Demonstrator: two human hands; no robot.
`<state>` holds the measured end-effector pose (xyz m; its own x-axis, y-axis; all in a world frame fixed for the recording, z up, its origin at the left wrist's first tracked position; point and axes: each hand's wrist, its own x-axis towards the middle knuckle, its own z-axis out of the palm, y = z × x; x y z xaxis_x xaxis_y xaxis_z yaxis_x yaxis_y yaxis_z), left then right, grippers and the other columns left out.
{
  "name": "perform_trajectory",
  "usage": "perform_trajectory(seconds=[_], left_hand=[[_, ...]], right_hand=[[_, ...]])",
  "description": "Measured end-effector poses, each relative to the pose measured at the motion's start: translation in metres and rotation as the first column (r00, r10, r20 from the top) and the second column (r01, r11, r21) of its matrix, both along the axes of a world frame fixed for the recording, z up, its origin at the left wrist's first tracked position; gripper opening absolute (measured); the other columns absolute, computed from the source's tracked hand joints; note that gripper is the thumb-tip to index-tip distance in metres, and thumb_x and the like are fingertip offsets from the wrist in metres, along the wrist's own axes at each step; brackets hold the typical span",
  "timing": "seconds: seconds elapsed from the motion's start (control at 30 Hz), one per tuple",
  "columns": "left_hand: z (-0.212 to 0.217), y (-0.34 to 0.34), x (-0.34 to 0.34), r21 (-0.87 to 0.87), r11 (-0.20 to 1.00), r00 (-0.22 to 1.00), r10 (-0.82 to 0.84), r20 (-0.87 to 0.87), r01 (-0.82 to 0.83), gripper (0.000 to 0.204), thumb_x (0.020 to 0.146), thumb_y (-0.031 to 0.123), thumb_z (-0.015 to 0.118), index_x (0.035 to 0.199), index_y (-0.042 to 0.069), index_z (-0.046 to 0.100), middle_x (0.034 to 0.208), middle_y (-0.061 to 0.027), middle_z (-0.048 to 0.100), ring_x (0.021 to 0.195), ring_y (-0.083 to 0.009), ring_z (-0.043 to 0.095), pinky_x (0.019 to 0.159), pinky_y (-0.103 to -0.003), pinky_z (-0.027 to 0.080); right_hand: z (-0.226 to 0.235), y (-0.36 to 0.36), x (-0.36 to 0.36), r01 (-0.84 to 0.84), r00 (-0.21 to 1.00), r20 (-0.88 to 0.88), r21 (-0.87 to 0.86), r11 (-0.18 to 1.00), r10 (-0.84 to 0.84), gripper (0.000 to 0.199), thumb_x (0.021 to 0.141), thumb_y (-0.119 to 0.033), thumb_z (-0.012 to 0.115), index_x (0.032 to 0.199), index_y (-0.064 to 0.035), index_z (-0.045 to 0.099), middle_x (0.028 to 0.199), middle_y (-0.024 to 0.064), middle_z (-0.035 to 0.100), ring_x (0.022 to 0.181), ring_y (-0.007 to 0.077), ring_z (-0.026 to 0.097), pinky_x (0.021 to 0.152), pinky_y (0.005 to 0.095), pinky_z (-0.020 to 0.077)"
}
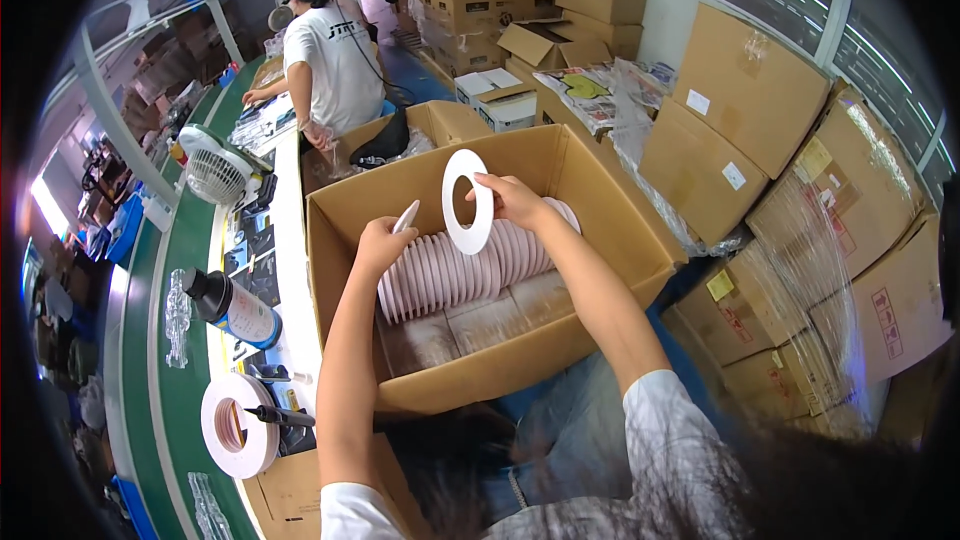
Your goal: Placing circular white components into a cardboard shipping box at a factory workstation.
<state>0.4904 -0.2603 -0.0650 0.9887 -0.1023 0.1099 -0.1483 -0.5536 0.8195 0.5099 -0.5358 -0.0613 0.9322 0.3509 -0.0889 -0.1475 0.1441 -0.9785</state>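
A large open cardboard carton (480, 385) stands in front of me. Inside it, a long row of white flat rings (440, 278) stands on edge, packed side by side over a brownish, plastic-looking layer (500, 318). Above the row, my right hand (515, 202) pinches a single white ring (468, 240) by its right rim; its face and round hole show. My left hand (377, 244), over the row's left end, is closed on another thin white ring (407, 215), seen almost edge-on. The left fingertips are partly hidden.
On the bench to the left are a small fan (215, 165), a black-capped bottle (235, 308), a stack of white rings (250, 462) and a black tube (280, 417). Beyond runs a green conveyor (150, 340). A co-worker (330, 55) sits ahead. Cartons (745, 105) crowd the right.
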Motion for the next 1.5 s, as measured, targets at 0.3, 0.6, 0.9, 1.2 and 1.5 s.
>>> perform_trajectory(seconds=[0.3,0.6,0.9,1.2,1.5], left_hand=[[-0.009,0.012,0.011,-0.142,0.99,0.992,-0.011,-0.129,-0.008,0.031,0.072,0.015,0.066,0.095,-0.007,0.068,0.075,-0.0117,0.067,0.065,-0.0176,0.062,0.065,-0.032,0.05],[-0.006,0.01,0.009,-0.273,0.96,0.991,0.034,-0.127,-0.068,0.025,0.074,0.016,0.063,0.079,-0.008,0.068,0.065,-0.0098,0.064,0.057,-0.0154,0.059,0.059,-0.03,0.048],[-0.009,0.01,0.006,0.158,0.979,0.977,0.155,-0.147,-0.131,0.035,0.068,0.029,0.069,0.07,-0.006,0.069,0.066,-0.0214,0.066,0.066,-0.0292,0.069,0.068,-0.037,0.054],[0.009,-0.017,-0.015,0.241,0.964,0.987,0.082,0.136,-0.113,0.038,0.066,0.03,0.073,0.082,-0.004,0.071,0.082,-0.0264,0.066,0.079,-0.037,0.067,0.075,-0.042,0.053],[-0.007,-0.014,-0.01,0.55,0.835,0.996,-0.062,0.068,0.014,0.032,0.063,0.022,0.077,0.085,0.0,0.071,0.087,-0.0217,0.068,0.085,-0.0355,0.067,0.079,-0.042,0.053]], right_hand=[[-0.019,0.005,0.008,-0.073,0.997,0.0,0.14,0.987,0.074,0.038,0.086,-0.029,0.067,0.112,-0.0022,0.057,0.095,0.0079,0.064,0.088,0.0151,0.061,0.08,0.0293,0.0488],[-0.027,-0.003,0.02,0.255,0.956,-0.139,-0.042,0.966,-0.258,0.026,0.086,-0.021,0.055,0.099,0.0011,0.054,0.069,0.007,0.057,0.053,0.0191,0.057,0.045,0.0335,0.042],[-0.023,0.004,0.014,0.425,0.905,0.159,-0.265,0.866,-0.396,0.019,0.081,-0.015,0.061,0.069,-0.0011,0.057,0.055,0.0022,0.05,0.043,0.0113,0.046,0.041,0.0291,0.0365],[0.078,-0.026,-0.026,0.834,0.495,0.636,-0.154,0.53,-0.593,0.027,0.084,-0.02,0.058,0.072,0.0039,0.058,0.057,0.0052,0.056,0.052,0.0137,0.055,0.048,0.0314,0.0421],[-0.001,0.041,-0.027,0.784,0.578,0.594,-0.212,0.584,-0.56,0.014,0.077,-0.012,0.059,0.077,0.0004,0.063,0.06,0.0047,0.057,0.053,0.0141,0.053,0.049,0.0314,0.0423]])
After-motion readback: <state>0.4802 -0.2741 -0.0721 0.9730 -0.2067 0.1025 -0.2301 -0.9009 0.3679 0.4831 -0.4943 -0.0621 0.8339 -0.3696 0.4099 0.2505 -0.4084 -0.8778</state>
